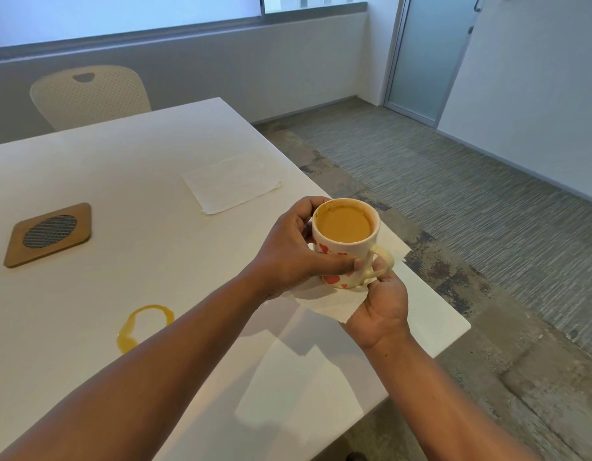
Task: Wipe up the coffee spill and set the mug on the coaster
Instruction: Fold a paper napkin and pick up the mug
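A white mug (346, 247) with red hearts, nearly full of milky coffee, is held above the table's right side. My left hand (293, 251) grips its body with the fingers wrapped around it. My right hand (382, 304) holds a white paper napkin (334, 304) under the mug's base, next to the handle. A ring-shaped coffee spill (139, 327) lies on the white table (121, 181), partly hidden by my left forearm. The square wooden coaster (48, 234) with a mesh centre sits at the left.
A second flat napkin (231, 183) lies near the table's far right edge, stained at one corner. A white perforated chair (91, 96) stands behind the table. The table's right edge drops to carpet and worn floor. A frosted glass door is at the far right.
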`<action>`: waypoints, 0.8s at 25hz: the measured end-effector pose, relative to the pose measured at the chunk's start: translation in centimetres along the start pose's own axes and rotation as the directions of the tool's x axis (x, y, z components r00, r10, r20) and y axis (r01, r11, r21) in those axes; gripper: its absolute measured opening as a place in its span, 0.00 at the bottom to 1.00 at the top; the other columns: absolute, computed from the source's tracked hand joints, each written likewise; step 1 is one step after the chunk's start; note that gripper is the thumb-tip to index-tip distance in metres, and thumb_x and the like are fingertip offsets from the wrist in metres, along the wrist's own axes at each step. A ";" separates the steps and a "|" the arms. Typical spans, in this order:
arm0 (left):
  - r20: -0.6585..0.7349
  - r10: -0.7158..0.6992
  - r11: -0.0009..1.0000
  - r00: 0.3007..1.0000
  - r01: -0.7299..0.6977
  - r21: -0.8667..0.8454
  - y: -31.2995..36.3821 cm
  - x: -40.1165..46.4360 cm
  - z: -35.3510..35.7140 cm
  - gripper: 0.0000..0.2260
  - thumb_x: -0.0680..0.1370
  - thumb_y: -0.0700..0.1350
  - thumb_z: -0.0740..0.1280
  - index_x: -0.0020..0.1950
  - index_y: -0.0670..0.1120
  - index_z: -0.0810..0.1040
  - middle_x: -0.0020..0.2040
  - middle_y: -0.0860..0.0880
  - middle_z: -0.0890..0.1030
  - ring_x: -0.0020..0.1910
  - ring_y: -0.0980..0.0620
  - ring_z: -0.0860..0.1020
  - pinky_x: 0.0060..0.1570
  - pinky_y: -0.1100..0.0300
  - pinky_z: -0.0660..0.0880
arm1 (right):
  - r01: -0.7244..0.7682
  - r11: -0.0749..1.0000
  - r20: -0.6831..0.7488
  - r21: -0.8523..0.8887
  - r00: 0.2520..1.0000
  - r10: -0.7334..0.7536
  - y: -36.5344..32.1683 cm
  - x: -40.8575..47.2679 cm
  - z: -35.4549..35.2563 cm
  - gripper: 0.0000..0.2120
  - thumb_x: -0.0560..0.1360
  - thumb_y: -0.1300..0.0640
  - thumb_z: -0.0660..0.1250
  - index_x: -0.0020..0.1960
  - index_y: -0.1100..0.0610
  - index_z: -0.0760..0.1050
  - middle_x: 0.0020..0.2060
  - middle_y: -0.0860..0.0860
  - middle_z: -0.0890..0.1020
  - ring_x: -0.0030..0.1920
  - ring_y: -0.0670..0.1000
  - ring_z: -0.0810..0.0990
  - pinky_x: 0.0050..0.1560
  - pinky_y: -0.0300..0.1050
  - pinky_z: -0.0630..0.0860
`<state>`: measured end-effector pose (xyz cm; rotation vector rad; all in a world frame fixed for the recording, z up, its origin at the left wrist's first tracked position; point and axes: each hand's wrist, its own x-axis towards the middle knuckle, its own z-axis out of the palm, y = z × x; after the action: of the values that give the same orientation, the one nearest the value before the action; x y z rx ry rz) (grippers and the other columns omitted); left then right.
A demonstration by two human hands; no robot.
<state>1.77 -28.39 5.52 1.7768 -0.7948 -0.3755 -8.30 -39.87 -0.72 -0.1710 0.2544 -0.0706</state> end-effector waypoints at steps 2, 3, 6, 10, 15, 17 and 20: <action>0.007 -0.003 1.000 1.000 0.003 0.011 -0.2 0.0 -0.2 0.39 0.62 0.53 0.85 0.69 0.57 0.73 0.62 0.59 0.80 0.60 0.54 0.80 0.57 0.57 0.81 | -0.007 1.000 -0.010 -0.009 1.000 0.007 0.0 -0.1 0.1 0.28 0.84 0.40 0.53 0.74 0.59 0.68 0.69 0.65 0.77 0.68 0.69 0.76 0.70 0.68 0.68; 0.016 -0.007 1.000 1.000 0.007 0.013 -0.2 0.1 -0.3 0.40 0.62 0.53 0.85 0.70 0.57 0.73 0.62 0.58 0.80 0.61 0.53 0.80 0.59 0.55 0.81 | -0.015 1.000 -0.013 -0.013 1.000 0.015 -0.1 -0.1 0.1 0.29 0.84 0.40 0.53 0.75 0.60 0.67 0.69 0.65 0.76 0.68 0.70 0.75 0.72 0.68 0.67; 0.058 -0.011 1.000 0.998 0.012 0.000 0.0 0.2 -1.0 0.41 0.60 0.54 0.83 0.71 0.55 0.73 0.63 0.55 0.81 0.62 0.50 0.81 0.62 0.49 0.81 | -0.016 0.999 -0.021 -0.034 1.000 0.016 -0.4 -0.2 0.3 0.29 0.85 0.41 0.51 0.76 0.61 0.65 0.70 0.67 0.75 0.69 0.69 0.74 0.71 0.67 0.69; 0.109 0.013 1.000 0.994 -0.010 -0.027 0.0 0.2 -1.9 0.40 0.61 0.49 0.83 0.72 0.50 0.74 0.65 0.51 0.81 0.64 0.47 0.80 0.65 0.43 0.79 | -0.067 0.994 -0.048 -0.088 0.997 0.063 -1.0 -0.4 0.4 0.32 0.84 0.38 0.49 0.75 0.63 0.64 0.69 0.67 0.75 0.71 0.68 0.72 0.72 0.66 0.65; 0.142 0.041 0.999 0.989 -0.037 -0.036 -0.3 0.2 -2.6 0.39 0.62 0.46 0.83 0.71 0.49 0.74 0.65 0.50 0.81 0.65 0.47 0.79 0.64 0.44 0.79 | -0.096 0.991 -0.034 -0.089 0.995 0.094 -1.5 -0.7 0.7 0.33 0.83 0.38 0.49 0.73 0.65 0.63 0.69 0.70 0.74 0.68 0.71 0.74 0.67 0.69 0.67; 0.136 0.050 0.998 0.989 -0.044 -0.042 -0.5 0.2 -3.0 0.38 0.62 0.46 0.83 0.71 0.49 0.74 0.65 0.50 0.81 0.65 0.47 0.79 0.64 0.44 0.80 | -0.092 0.992 -0.009 -0.085 0.996 0.091 -1.8 -0.7 0.7 0.33 0.83 0.38 0.49 0.74 0.64 0.62 0.70 0.70 0.73 0.69 0.72 0.73 0.65 0.71 0.69; 0.120 0.058 0.997 0.991 -0.052 -0.048 -0.9 0.1 -3.6 0.37 0.63 0.46 0.83 0.70 0.50 0.75 0.64 0.53 0.81 0.65 0.48 0.79 0.63 0.45 0.80 | -0.061 0.994 0.018 -0.095 0.998 0.063 -2.3 -0.6 0.2 0.33 0.83 0.38 0.48 0.75 0.63 0.63 0.70 0.72 0.72 0.68 0.74 0.73 0.63 0.73 0.70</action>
<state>4.33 -25.75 5.99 1.6990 -0.9129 -0.4650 -8.93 -42.08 -0.02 -0.2580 0.2425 0.0049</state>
